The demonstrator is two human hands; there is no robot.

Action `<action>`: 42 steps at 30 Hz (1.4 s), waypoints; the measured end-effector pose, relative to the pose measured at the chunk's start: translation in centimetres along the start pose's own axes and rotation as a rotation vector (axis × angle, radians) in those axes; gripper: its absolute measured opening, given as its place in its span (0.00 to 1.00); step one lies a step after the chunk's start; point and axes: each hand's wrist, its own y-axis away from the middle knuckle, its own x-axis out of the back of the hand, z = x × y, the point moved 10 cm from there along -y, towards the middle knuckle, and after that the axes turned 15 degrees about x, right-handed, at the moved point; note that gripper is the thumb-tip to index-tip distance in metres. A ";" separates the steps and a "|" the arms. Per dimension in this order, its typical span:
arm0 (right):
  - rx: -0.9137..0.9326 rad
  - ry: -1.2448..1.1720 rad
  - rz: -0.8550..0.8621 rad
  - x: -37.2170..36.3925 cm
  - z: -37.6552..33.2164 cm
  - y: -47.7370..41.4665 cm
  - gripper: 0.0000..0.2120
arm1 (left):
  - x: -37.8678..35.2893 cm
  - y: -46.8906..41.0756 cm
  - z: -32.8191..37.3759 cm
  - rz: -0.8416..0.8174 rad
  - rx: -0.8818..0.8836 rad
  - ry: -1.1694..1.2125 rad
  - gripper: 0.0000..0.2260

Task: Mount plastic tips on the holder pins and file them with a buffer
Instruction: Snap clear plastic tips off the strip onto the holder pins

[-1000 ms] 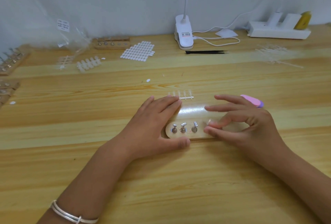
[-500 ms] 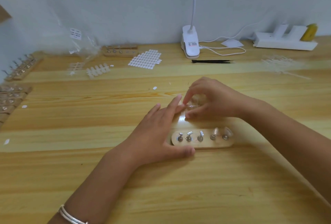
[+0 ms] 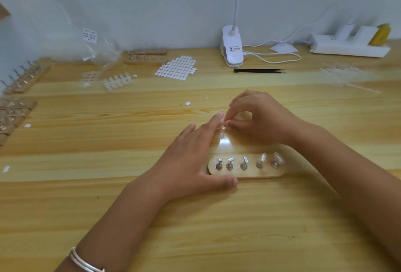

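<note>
A wooden holder [image 3: 256, 173] with a row of metal pins lies on the table in front of me. Clear plastic tips sit on its two right pins [image 3: 269, 159]; the three left pins [image 3: 230, 163] are bare. My left hand [image 3: 191, 158] lies flat with straight fingers, thumb along the holder's front edge, fingertips reaching a clear strip of tips [image 3: 225, 128] behind the holder. My right hand [image 3: 258, 117] is curled over that strip and pinches a tip on it with thumb and forefinger. The buffer is not in view.
A white clip lamp [image 3: 232, 49] and black tweezers [image 3: 258, 70] lie behind. A sheet of white adhesive tabs [image 3: 176, 68], strips of white tips [image 3: 118, 82], a plastic bag [image 3: 95, 48] and other wooden holders [image 3: 145, 57] sit at the back left. More clear strips [image 3: 342, 74] lie back right.
My right hand left the holder's right pins and moved back to the clear strip, where it now pinches a tip. Two tips now show on the right pins. The left hand stayed put.
</note>
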 end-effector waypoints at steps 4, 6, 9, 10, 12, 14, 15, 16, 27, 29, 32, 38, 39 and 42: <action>-0.058 -0.035 -0.022 0.1 0.3 0.2 0.06 | 0.0 0.1 0.1 0.018 -0.023 -0.033 0.50; -0.071 -0.047 -0.061 -0.3 0.3 0.2 0.05 | -0.1 0.1 0.1 0.016 -0.029 -0.059 0.47; -0.101 -0.058 -0.028 0.3 0.3 0.5 0.07 | -0.2 -0.1 0.0 0.014 -0.023 -0.087 0.43; -0.113 -0.082 0.016 0.9 0.3 0.7 0.07 | -0.2 -0.1 -0.1 0.014 -0.020 -0.090 0.43; -0.118 -0.134 0.097 2.0 -0.1 1.2 0.07 | -0.2 -0.1 -0.1 0.018 -0.024 -0.088 0.43; -0.095 -0.179 0.107 2.4 -0.9 1.7 0.07 | -0.2 0.0 0.0 0.021 -0.032 -0.093 0.43; -0.079 -0.206 0.092 2.4 -1.5 2.1 0.07 | -0.2 0.0 0.0 0.022 -0.035 -0.093 0.43; -0.060 -0.234 0.083 2.3 -2.1 2.5 0.07 | -0.2 0.1 0.0 0.024 -0.038 -0.092 0.43; -0.024 -0.297 0.055 1.3 -4.5 6.3 0.11 | -0.2 -0.1 0.1 0.021 -0.027 -0.104 0.45; -0.015 -0.264 0.047 1.3 -4.6 6.1 0.10 | -0.2 0.0 0.1 0.018 -0.024 -0.103 0.44; -0.011 -0.259 0.042 1.4 -4.8 6.1 0.10 | -0.1 -0.1 0.1 0.021 -0.023 -0.109 0.43; 0.033 -0.130 0.026 1.3 -5.6 6.3 0.10 | -0.2 0.0 0.1 0.020 -0.030 -0.110 0.43; 0.036 -0.116 0.030 1.3 -5.6 6.2 0.10 | -0.2 0.0 0.1 0.020 -0.030 -0.110 0.43; 0.056 -0.066 0.037 1.3 -5.8 6.2 0.10 | -0.3 -0.1 0.0 0.018 -0.031 -0.108 0.43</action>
